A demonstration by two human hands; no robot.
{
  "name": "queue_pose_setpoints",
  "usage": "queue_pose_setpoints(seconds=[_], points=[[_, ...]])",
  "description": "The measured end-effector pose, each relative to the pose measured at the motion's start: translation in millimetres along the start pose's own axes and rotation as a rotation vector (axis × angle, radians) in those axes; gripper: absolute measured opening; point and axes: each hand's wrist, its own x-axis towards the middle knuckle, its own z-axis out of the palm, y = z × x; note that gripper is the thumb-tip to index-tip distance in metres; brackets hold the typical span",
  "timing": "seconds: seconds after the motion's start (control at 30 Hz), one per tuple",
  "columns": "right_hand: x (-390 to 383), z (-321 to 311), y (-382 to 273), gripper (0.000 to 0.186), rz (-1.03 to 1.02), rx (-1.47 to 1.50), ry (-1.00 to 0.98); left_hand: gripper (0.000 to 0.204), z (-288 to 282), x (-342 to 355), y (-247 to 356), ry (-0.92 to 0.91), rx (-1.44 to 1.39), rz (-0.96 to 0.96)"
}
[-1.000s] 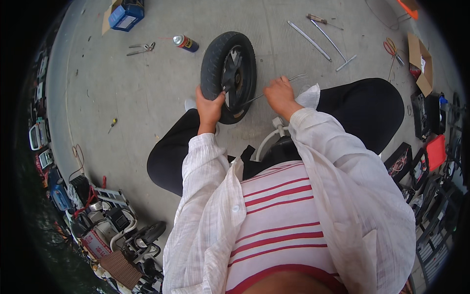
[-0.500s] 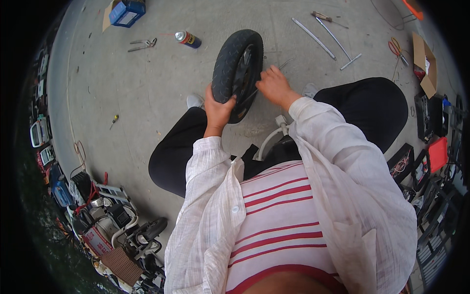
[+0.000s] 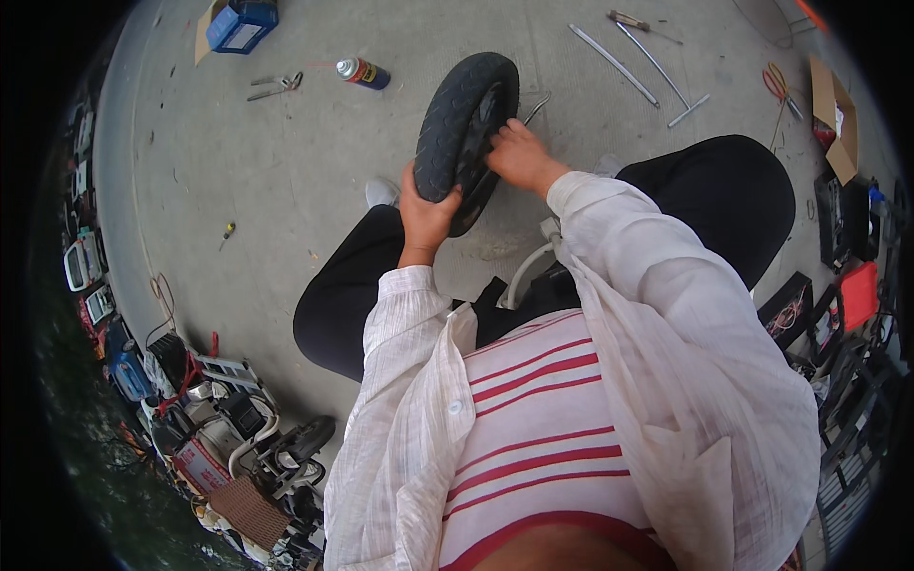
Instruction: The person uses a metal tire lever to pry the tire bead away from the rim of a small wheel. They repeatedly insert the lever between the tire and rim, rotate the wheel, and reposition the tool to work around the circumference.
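Note:
Between my knees stands a small wheel with a black treaded tyre (image 3: 445, 124), upright and turned partly side-on. My left hand (image 3: 427, 211) grips the tyre's lower left, with the thumb over its near edge. At the wheel's open right side, my right hand (image 3: 520, 156) is closed around a thin metal rod (image 3: 536, 108). The rod's bent end sticks out beyond the knuckles. Its other end is hidden by my hand and the wheel, so I cannot tell what it touches.
Beyond the wheel lie a spray can (image 3: 363, 73), pliers (image 3: 276, 87), a metal tube (image 3: 614, 65) and a T-handle wrench (image 3: 657, 68). A small screwdriver (image 3: 228, 231) is at left. Scissors (image 3: 781, 88) and a cardboard box (image 3: 830, 119) sit at right. A parked scooter (image 3: 249, 433) stands lower left.
My right hand has moved left, closer against the wheel's open side, and the rod's visible end has swung to a steeper angle. The wheel has shifted slightly up; my left hand keeps its grip.

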Motion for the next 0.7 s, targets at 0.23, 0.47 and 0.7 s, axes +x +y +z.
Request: queue_pose_setpoints(seconds=[0.23,0.47,0.7], points=[[-32.3,10.9,-11.8,0.015,0.199,0.220,-0.371,0.064,-14.7,27.3,-17.7,0.071,0.049,-0.056],[-71.5,12.5,-45.4,0.016,0.348,0.510,-0.286,0.062,-16.1,55.6,-14.6,0.110,0.047,-0.123],[-86.7,11.9,-76.0,0.017,0.385,0.626,-0.430,0.063,-10.0,62.8,-6.4,0.129,0.083,-0.135]])
